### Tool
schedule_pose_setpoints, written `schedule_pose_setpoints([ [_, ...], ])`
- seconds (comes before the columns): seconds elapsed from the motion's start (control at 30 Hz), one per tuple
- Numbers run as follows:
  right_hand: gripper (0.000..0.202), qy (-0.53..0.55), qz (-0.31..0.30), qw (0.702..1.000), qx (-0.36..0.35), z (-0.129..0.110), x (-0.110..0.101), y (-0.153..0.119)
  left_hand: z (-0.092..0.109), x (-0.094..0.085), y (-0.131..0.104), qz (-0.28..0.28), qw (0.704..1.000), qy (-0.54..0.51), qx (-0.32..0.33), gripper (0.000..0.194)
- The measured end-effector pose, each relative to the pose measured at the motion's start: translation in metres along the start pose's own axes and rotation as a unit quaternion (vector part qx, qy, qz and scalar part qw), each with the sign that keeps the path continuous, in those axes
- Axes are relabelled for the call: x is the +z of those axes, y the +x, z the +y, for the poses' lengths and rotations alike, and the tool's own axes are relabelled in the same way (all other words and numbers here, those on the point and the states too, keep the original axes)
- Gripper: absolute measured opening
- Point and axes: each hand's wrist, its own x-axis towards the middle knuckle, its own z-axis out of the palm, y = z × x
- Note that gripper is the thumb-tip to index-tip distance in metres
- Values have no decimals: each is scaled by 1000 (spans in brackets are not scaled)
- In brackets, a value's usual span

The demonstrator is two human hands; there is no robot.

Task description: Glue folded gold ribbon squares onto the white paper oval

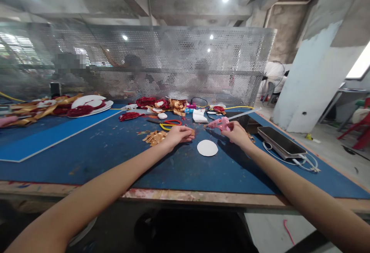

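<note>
My left hand [179, 136] pinches a small piece of gold ribbon [192, 132] above the blue tabletop. In my right hand [237, 134] is a pink hot glue gun [220, 124], its nozzle pointing left toward the ribbon piece. A long clear glue stick [245, 113] juts from the gun's back end. Between and below the hands lies a white round disc [207, 148], flat on the table. A pile of cut gold ribbon pieces [155, 137] rests just left of my left hand. Behind that hand are scissors [170, 123] with red and yellow handles.
A phone [281, 141] on a thick block with white cables lies at right. Dark red and gold ribbon work [83, 108] and white discs sit at left on a blue board [58, 135]. A perforated metal screen [162, 64] stands behind the table, with people beyond it.
</note>
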Motion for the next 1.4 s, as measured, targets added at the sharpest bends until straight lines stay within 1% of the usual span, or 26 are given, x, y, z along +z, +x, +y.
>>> schedule_pose_setpoints([
  [0.07, 33, -43, -18, 998, -32, -1, 1, 0, -1, -1, 1, -11, 1000, 13, 2, 6],
  [0.13, 25, -63, -35, 995, -62, -1, 1, 0, -1, -1, 1, -16, 1000, 22, 3, 6],
  [0.2, 17, -64, -62, 993, -73, 1, 0, 2, 1, -1, 1, -15, 999, 29, 2, 5],
  [0.27, 12, -57, -81, 993, -66, 4, -1, 3, 2, 0, 0, -9, 999, 33, -3, 7],
  [0.33, 9, -48, -80, 994, -59, 6, -1, 5, 4, 0, 0, -5, 999, 38, -8, 9],
  [0.4, 11, -39, -70, 995, -62, 5, -1, 5, 4, -1, 1, -3, 999, 38, -11, 9],
  [0.5, 14, -10, -63, 994, -87, 0, -1, 2, 3, -3, 3, 1, 999, 30, -10, 6],
  [0.63, 21, 55, -58, 978, -193, -10, 0, -8, 2, -5, 4, 3, 1000, 12, -3, 3],
  [0.73, 23, 64, -49, 958, -275, -16, -1, -15, 3, -4, 3, 2, 1000, -6, 2, 2],
  [0.8, 20, 47, -72, 940, -330, -18, -3, -17, 4, -4, 3, 6, 1000, -16, -3, 2],
  [0.87, 20, 29, -94, 925, -368, -20, -5, -18, 5, -3, 2, 5, 1000, -21, -6, 4],
  [1.0, 21, 4, -119, 919, -376, -22, -7, -18, 4, -4, 3, -14, 1000, -27, -4, 7],
  [1.13, 23, -32, -141, 923, -356, -21, -6, -18, 5, -4, 2, -32, 999, -28, -8, 4],
  [1.2, 22, -39, -147, 925, -347, -21, -5, -19, 6, -3, 0, -37, 999, -26, -11, 7],
  [1.4, 22, -32, -133, 917, -374, -21, -5, -19, 9, -2, -3, -52, 998, -19, -12, 9],
])
